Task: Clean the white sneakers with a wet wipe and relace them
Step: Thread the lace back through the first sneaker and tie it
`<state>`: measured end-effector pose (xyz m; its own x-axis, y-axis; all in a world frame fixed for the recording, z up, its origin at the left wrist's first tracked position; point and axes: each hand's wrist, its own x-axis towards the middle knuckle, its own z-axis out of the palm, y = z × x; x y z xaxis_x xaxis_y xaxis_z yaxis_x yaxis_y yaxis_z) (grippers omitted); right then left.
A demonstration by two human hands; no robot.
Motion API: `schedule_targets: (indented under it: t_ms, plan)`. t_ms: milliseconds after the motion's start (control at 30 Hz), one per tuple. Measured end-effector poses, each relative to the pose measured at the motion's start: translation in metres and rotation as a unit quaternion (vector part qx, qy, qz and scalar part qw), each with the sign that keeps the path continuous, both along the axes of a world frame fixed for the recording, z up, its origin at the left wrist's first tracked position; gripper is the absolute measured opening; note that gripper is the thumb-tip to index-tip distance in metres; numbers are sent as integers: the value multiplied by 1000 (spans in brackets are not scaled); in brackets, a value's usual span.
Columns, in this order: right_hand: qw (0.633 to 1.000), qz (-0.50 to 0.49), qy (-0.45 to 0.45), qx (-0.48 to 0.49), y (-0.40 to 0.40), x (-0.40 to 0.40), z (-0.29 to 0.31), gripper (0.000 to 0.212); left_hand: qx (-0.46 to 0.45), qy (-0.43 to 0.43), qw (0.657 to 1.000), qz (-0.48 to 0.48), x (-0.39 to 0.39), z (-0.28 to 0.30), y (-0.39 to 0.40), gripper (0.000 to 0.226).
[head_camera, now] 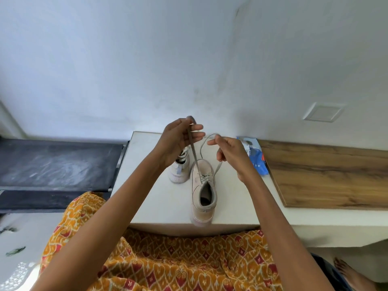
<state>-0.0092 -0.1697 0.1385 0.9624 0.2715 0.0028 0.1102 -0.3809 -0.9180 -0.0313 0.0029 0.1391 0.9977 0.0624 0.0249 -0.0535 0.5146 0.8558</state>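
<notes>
Plain white wall (147, 59) ahead, blank white switch plate (321, 112) low on the right. White matte worktop (159, 198) butts against it; wood-grain laminate slab (327, 175) continues to the right, dark dusty ledge (54, 162) sits lower on the left. My orange patterned garment (168, 261) fills the bottom of view, bare foot (352, 274) on the floor at lower right.

Near white high-top sneaker (202, 194) stands upright on the worktop, heel toward me at the front edge, grey lace (194, 156) threaded through the upper eyelets. Second white sneaker (179, 169) sits just beside it to the left, further back, partly hidden by my left wrist.

My left hand (178, 139) is raised above the shoes, thumb and fingers pinching one lace end, which runs taut down to the near shoe. My right hand (228, 154) pinches the other end; that side arcs up in a loose loop between my hands. Both grips closed on the lace.

Blue-and-white wet wipe pack (256, 156) lies on the worktop by the wall, just beyond my right hand, against the wood slab's edge.
</notes>
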Motion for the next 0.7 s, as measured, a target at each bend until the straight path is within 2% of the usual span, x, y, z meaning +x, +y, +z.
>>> schedule_targets:
  t_ms: [167, 300, 433, 633, 700]
  plan:
    - [999, 4, -42, -20, 16, -7, 28, 35, 87, -83, 993, -14, -1, 42, -16, 30]
    - [999, -17, -36, 29, 18, -14, 48, 33, 160, -101, 982, 16, -5, 59, -23, 29]
    - [997, -37, -67, 32, 20, -16, 68, 34, 207, -118, 969, 64, -9, 76, -26, 27]
    - [993, 11, -112, -15, 23, -23, 79, 24, 166, -116, 976, 80, -22, 78, -25, 25]
    - [991, 20, -133, -26, 26, -26, 74, 23, 176, -117, 973, 95, -25, 75, -22, 24]
